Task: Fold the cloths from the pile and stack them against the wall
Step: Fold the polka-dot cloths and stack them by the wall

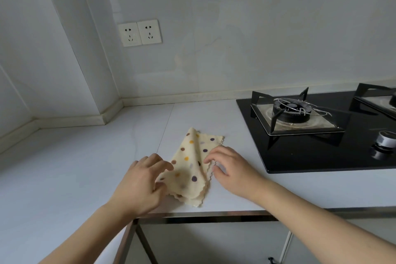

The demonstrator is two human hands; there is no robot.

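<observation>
Partly, left hand (140, 184) hides cloth's (190, 169) near-left edge.

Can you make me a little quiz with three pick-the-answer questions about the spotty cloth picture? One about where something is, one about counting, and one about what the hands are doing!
1. Where does the cream cloth with coloured dots lie?
A. on the black glass gas hob
B. on the pale countertop, left of the hob
C. on the floor

2. How many white wall sockets are there?
A. one
B. two
C. four

3. What are the hands doing?
A. both touch the cloth
B. both are lifted high off the counter
C. one turns the hob knob

Answers:
1 B: the cloth sits on the pale countertop, apart from the black glass gas hob.
2 B: two sockets sit side by side.
3 A: the left hand is at its left edge, the right hand at its right edge.
</observation>
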